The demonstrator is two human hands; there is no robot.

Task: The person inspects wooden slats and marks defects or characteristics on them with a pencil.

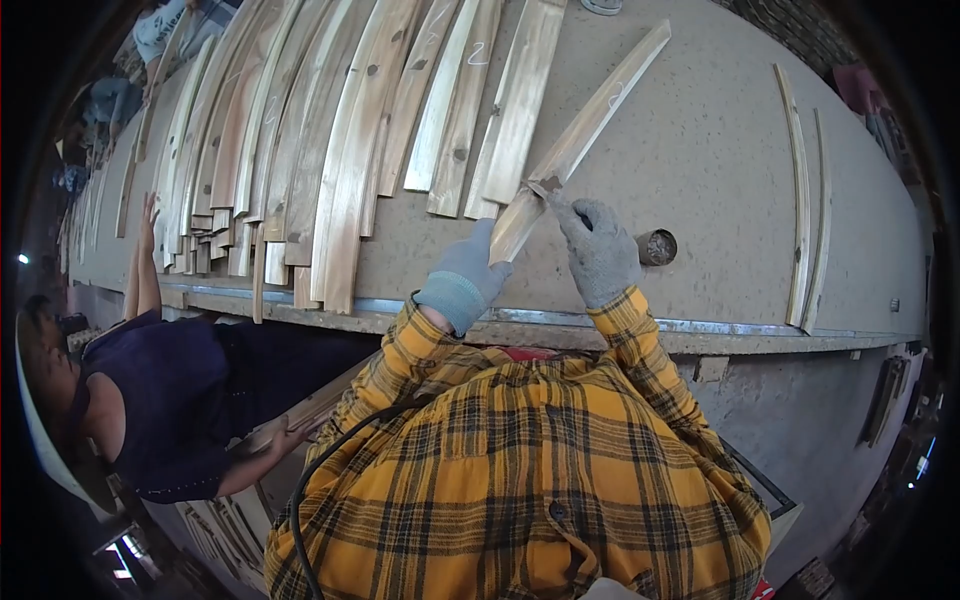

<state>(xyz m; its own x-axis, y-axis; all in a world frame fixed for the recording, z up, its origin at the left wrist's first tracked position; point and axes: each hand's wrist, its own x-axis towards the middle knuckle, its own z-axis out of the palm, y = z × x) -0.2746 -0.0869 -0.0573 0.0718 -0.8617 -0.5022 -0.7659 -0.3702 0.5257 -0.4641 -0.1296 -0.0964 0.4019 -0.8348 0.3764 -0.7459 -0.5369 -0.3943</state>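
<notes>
My left hand point(466, 273), in a grey glove, holds the near end of a long wooden board point(600, 108) that slants away to the upper right. My right hand point(600, 250), gloved too, is closed on a small flat scraper-like tool point(545, 186), whose blade touches the board at a dark spot. To the right of my right hand a small round tin point(657, 247) with brown contents stands on the table point(720, 180).
Many boards point(350, 150) lie side by side on the left, a few marked with chalk. Two thin strips point(797, 200) lie at the right. A metal-edged rim runs along the table's front. A co-worker point(180, 400) stands close on my left; other people are at the far left.
</notes>
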